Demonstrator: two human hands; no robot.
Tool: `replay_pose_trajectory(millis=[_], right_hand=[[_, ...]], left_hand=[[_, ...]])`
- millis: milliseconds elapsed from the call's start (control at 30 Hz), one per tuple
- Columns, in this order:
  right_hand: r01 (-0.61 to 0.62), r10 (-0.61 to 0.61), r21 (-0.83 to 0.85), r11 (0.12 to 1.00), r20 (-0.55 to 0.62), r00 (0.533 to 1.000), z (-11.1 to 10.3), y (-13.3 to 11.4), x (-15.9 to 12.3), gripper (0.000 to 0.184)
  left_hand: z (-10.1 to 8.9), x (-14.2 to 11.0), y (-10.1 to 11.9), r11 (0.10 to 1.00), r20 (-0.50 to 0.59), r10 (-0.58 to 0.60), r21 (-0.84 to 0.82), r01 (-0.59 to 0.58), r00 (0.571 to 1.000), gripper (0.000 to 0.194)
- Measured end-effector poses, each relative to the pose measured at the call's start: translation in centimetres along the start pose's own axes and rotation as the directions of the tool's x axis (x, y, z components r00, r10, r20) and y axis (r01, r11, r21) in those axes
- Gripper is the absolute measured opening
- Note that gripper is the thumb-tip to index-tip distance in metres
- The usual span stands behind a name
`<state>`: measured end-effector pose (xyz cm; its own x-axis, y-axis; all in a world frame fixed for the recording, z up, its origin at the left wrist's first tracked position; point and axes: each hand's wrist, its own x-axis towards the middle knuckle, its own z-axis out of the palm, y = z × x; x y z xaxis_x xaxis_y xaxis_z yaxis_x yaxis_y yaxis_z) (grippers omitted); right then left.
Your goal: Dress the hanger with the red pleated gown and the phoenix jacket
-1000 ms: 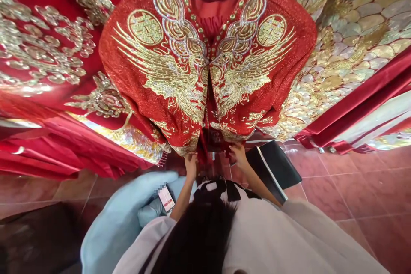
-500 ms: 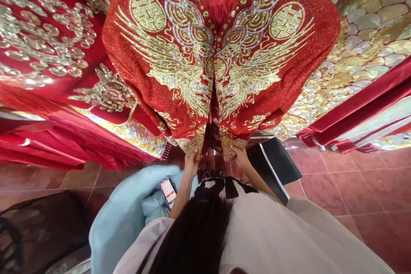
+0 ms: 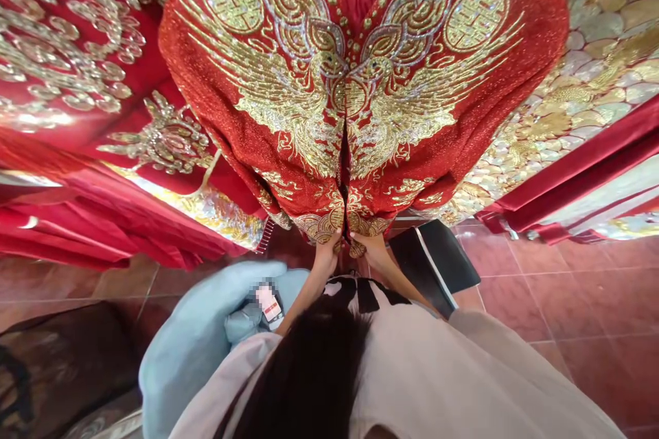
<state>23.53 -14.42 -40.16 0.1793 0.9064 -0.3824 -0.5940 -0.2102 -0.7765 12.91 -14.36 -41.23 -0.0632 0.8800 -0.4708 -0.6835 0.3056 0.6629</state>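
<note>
A red jacket with gold phoenix embroidery and beaded trim hangs in front of me, its collar at the top of the view. My left hand pinches the bottom front corner of its left-side panel, thumb on top. On the other panel's bottom corner, my right hand grips in the same way. The two hands are close together, and the front edges nearly meet, with a narrow dark gap between them. The fingers beneath the hem are hidden.
Red garments with crystal ornaments hang at left, and a gold scale-patterned garment hangs at right. Below are a light blue chair with a phone-like item, a black flat object, a dark bag and red floor tiles.
Both hands have moved inward, drawing the jacket's lower front edges together and narrowing the gap. The jacket appears larger and higher in view.
</note>
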Motion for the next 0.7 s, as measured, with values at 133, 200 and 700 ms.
replay_pose_trajectory(millis=[133,200,700], right_hand=[[0.016,-0.016,0.044,0.999,-0.010,1.000,0.2,0.0,-0.1,0.047],[0.031,-0.030,0.053,0.998,-0.034,0.999,0.3,0.1,-0.2,0.047],[0.078,-0.077,0.009,0.997,-0.104,0.992,1.2,1.0,0.1,0.039]], left_hand=[[0.9,-0.3,-0.4,0.999,0.017,0.037,-0.028,-0.037,0.999,0.050],[1.1,-0.5,-0.4,0.999,0.020,0.042,-0.031,-0.041,0.999,0.055],[0.4,-0.7,-0.6,0.990,-0.001,0.141,0.016,-0.141,0.990,0.068]])
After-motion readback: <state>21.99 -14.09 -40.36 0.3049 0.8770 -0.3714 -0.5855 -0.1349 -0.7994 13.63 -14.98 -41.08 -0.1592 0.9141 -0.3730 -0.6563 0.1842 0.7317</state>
